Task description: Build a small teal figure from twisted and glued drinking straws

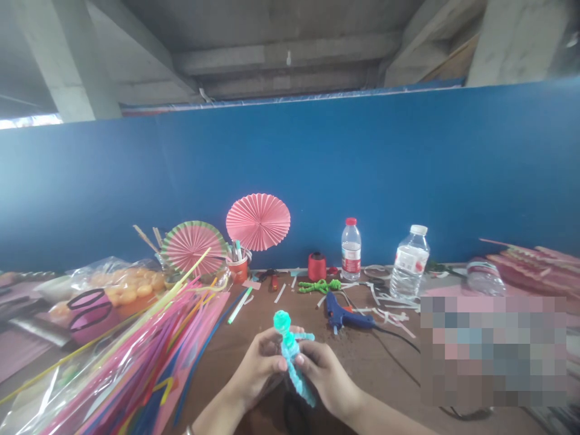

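Between my two hands, above the brown table, is a turquoise pipe-cleaner figure [290,344] with a round coiled head, an arm sticking out to the right and a twisted leg hanging down. My left hand [265,359] pinches its body from the left, thumb in front. From the other side my right hand [321,362] grips the same body, its thumb pressed near the middle. The fingertips behind the figure are partly hidden. Beyond the hands lies a green pipe-cleaner figure [319,286], and to its right a blue glue gun [347,315].
Bundled colourful pipe cleaners [136,356] in clear plastic fill the left side. Behind stand pink paper fans [258,222], a pen cup [237,269], a red spool [316,266] and two water bottles [351,251]. A glue-gun cord [399,336] runs right, near paper strips. A blurred-out patch covers the right.
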The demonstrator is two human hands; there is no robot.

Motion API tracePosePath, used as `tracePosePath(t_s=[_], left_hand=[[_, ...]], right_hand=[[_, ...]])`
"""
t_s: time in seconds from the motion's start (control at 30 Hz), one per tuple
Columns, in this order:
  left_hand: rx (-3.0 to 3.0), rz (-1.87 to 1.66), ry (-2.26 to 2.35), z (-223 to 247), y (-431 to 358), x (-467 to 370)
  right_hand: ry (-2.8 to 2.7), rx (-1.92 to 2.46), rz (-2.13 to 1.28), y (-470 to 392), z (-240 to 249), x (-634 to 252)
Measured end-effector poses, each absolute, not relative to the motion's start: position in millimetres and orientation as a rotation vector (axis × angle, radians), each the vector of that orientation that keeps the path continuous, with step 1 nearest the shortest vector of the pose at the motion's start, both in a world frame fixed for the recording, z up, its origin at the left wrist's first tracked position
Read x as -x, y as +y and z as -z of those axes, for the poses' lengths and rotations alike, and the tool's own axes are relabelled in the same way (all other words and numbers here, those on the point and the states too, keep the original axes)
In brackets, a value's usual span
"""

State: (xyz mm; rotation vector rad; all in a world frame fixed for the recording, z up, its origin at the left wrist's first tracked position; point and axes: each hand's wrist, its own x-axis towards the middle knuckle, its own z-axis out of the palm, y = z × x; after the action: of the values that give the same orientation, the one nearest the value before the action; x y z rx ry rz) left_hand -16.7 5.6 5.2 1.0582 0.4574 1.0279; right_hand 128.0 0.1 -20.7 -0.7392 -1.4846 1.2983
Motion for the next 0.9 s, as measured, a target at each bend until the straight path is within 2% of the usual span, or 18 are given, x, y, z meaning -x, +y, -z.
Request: tracePosePath(t_s=[0.3,0.57,0.9], left_hand=[[-1.058,-1.115,0.589,-3.9,7.2,16.4],[-0.943,-1.258,0.617,0.3,13.3,20.4],[-1.000,-1.324,0.807,-2.6,13.8,25.2]], right_hand=[[-1.375,0.840,-1.298,-1.8,22.5,-117.9],[-1.337,0.706,-1.354,0.2,23.7,-124.3],[-1.253,0.760,-1.349,7.6,20.1,-132.1]])
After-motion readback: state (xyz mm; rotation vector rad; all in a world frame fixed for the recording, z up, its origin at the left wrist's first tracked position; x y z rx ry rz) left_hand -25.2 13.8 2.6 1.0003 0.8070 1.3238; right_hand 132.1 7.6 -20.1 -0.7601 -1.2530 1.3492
